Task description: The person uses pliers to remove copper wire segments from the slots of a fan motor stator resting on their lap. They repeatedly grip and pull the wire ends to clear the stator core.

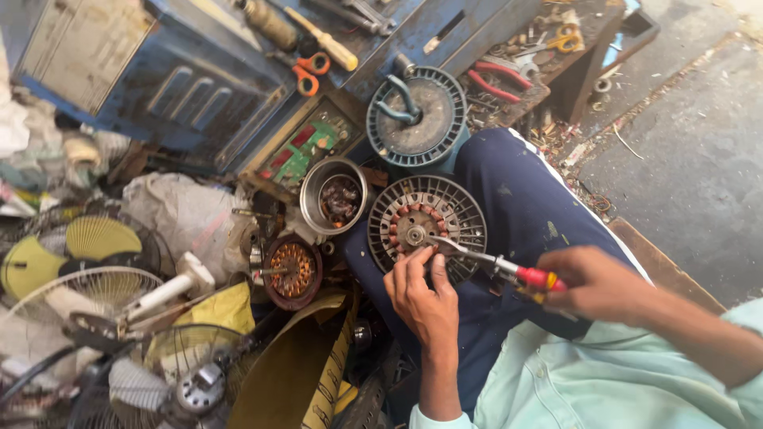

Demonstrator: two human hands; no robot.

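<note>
A round grey motor housing (461, 208) with radial ribs and copper windings rests on my lap. My left hand (421, 292) grips its near rim, fingers on the ribs. My right hand (594, 283) holds red-handled pliers (493, 260), whose metal jaws reach the hub at the middle of the housing. My dark blue trouser leg (524, 199) lies under the housing.
A second ribbed cover (416, 116) stands behind. A metal tin of small parts (334, 197) and a copper-wound stator (291, 270) sit left. Fan grilles (87, 294) and fan parts pile at left. Blue metal box (183, 79), orange scissors (311, 71), screwdriver (326, 40) behind.
</note>
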